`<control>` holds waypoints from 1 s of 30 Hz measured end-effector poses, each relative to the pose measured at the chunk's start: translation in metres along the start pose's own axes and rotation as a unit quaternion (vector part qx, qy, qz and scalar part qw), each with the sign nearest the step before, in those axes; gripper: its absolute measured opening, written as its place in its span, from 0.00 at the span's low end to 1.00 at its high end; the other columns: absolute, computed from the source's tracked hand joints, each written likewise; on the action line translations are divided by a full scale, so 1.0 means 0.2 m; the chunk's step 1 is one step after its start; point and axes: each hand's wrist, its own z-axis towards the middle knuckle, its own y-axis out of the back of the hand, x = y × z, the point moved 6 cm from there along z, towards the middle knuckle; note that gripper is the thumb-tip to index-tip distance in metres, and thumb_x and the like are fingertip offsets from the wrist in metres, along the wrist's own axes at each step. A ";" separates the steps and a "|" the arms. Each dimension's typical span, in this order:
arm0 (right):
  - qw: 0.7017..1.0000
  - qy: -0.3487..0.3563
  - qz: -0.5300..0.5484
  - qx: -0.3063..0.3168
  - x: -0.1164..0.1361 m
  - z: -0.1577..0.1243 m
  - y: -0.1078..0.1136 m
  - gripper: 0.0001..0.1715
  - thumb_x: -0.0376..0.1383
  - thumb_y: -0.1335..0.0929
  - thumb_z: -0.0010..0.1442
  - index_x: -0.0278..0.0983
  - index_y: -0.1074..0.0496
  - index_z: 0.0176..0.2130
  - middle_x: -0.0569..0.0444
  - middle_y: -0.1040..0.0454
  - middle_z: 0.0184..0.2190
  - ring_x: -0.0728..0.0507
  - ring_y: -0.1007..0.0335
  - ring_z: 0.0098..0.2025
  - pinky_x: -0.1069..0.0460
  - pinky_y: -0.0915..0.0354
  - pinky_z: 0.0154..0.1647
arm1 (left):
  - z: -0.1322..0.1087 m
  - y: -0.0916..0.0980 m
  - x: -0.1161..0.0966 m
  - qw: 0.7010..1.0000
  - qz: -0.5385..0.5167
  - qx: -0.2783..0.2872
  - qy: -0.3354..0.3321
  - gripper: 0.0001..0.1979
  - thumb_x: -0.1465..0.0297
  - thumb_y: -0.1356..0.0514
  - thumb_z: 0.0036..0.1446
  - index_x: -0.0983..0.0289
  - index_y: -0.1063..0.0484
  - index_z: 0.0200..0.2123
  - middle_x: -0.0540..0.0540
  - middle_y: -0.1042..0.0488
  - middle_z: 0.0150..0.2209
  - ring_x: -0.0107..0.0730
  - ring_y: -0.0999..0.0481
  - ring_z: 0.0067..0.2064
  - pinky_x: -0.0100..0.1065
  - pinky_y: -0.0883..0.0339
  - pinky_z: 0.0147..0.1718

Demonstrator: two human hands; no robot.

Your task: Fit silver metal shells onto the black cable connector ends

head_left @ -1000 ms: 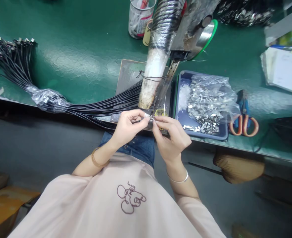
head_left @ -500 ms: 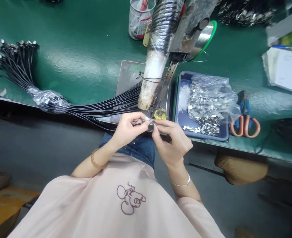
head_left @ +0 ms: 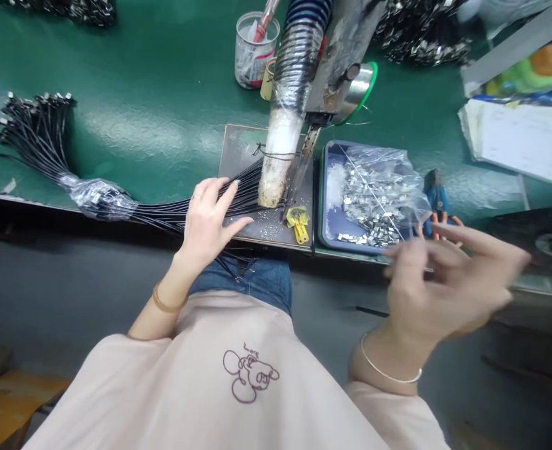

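Note:
My left hand [head_left: 206,215] lies over a bundle of thin black cables [head_left: 163,212], fingers spread and thumb stretched out to the right. Plastic wrap [head_left: 98,197] binds the bundle, and small metal-ended connectors [head_left: 34,106] fan out at its far left end. Smeared by motion, my right hand [head_left: 444,281] is in the air at the right, in front of orange-handled pliers [head_left: 435,194]. Its fingers look bent, but whether they hold anything is unclear. A thin pale line crosses the blue tray [head_left: 327,231] toward these fingers. Small metal pieces [head_left: 381,228] and a plastic bag lie in that tray.
A taped hose [head_left: 282,125] and a metal fixture with a green-rimmed spool [head_left: 360,90] stand over a grey board [head_left: 252,231]. On the board lies a yellow clip-like piece [head_left: 299,228]. Behind are a clear cup [head_left: 255,53] and papers [head_left: 519,134].
My hands, together at a cable end before, have parted. The left moved left onto the cable bundle and spread its fingers; the right swung right, past the tray. The yellow piece is now uncovered.

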 end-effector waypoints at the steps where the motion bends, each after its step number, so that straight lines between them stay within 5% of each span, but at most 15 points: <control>1: 0.998 0.037 -0.055 0.022 0.01 0.05 0.00 0.07 0.44 0.29 0.63 0.45 0.27 0.38 0.53 0.24 0.23 0.44 0.25 0.23 0.49 0.35 0.24 | 0.02 -0.02 0.04 0.998 0.053 0.020 0.012 0.30 0.57 0.32 0.56 0.66 0.28 0.58 0.67 0.26 0.56 0.54 0.30 0.58 0.48 0.35 0.56; 3: 0.982 0.087 -0.138 0.097 -0.01 0.14 -0.05 0.11 0.45 0.29 0.62 0.45 0.29 0.30 0.54 0.25 0.20 0.45 0.26 0.21 0.49 0.39 0.24 | 0.06 -0.06 0.08 0.992 0.116 0.051 0.017 0.33 0.55 0.34 0.57 0.68 0.31 0.60 0.67 0.26 0.52 0.52 0.27 0.52 0.44 0.32 0.51; 7: 0.966 0.098 -0.159 0.182 -0.15 0.23 -0.14 0.20 0.51 0.33 0.61 0.44 0.32 0.23 0.54 0.27 0.19 0.48 0.30 0.20 0.51 0.42 0.22 | 0.11 -0.08 0.09 0.987 0.143 0.062 -0.029 0.21 0.57 0.42 0.65 0.66 0.24 0.52 0.62 0.25 0.43 0.43 0.24 0.42 0.37 0.31 0.41; 16: 0.935 -0.042 -0.174 0.305 -0.18 0.21 -0.25 0.05 0.38 0.33 0.46 0.41 0.35 0.22 0.55 0.28 0.20 0.44 0.33 0.23 0.50 0.41 0.28 | -0.01 0.00 0.08 0.976 0.167 0.048 -0.129 0.18 0.61 0.47 0.70 0.64 0.22 0.48 0.59 0.23 0.38 0.39 0.25 0.38 0.35 0.32 0.37; 22: 0.941 -0.069 -0.088 0.319 -0.17 0.22 -0.27 0.07 0.39 0.31 0.47 0.40 0.33 0.23 0.54 0.27 0.21 0.46 0.36 0.23 0.51 0.41 0.28 | -0.02 -0.05 0.03 0.968 0.183 0.045 -0.168 0.21 0.60 0.47 0.69 0.66 0.25 0.55 0.62 0.23 0.41 0.42 0.27 0.41 0.37 0.33 0.38; 30: 0.928 0.038 -0.174 0.327 -0.14 0.21 -0.29 0.09 0.32 0.30 0.52 0.40 0.34 0.25 0.52 0.25 0.25 0.44 0.32 0.27 0.51 0.43 0.30 | -0.02 -0.08 0.00 0.969 0.175 0.025 -0.174 0.15 0.67 0.46 0.69 0.56 0.21 0.51 0.62 0.23 0.43 0.40 0.28 0.41 0.36 0.37 0.36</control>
